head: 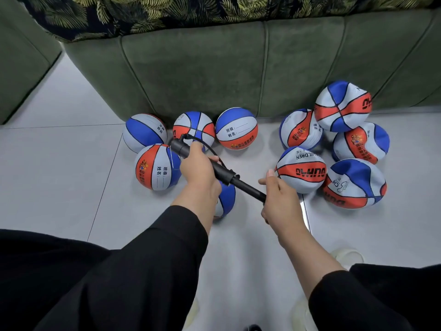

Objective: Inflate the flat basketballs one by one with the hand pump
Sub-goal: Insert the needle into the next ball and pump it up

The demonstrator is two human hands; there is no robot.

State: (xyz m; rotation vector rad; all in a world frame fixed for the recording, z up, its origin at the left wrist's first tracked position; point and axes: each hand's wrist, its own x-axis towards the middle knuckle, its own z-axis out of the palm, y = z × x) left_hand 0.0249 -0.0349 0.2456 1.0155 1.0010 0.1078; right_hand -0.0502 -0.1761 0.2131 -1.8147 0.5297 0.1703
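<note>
A black hand pump slants across the middle of the floor, its rod pulled partly out. My left hand grips the pump barrel, and my right hand grips the handle at the rod's near end. A thin black hose loops from the pump's far end. Under my left wrist lies a blue and white basketball, mostly hidden. Several round red, white and blue basketballs sit at the left. Several dented, flat ones are heaped at the right.
A green sofa with a leaf-patterned cover stands right behind the balls. Another green seat is at the far left. The floor is pale grey tile. My black-clad legs fill the bottom of the view.
</note>
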